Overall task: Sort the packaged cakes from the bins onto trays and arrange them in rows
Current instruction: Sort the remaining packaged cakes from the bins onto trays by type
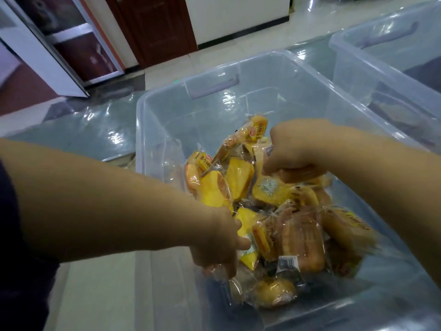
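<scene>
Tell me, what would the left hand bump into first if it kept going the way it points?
Probably the brown wrapped cake lying just past the left hand in the clear bin, though depth is hard to judge here.

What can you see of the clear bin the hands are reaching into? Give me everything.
The clear bin is a large rectangular tub of see-through, glossy plastic with a thick rim and a greyish recessed handle on its far wall. It stands upright and open, with no lid on it, and a second bin stands to its right. Packaged cakes are heaped inside it. The left hand and right hand reach in, each gripping a packet.
</scene>
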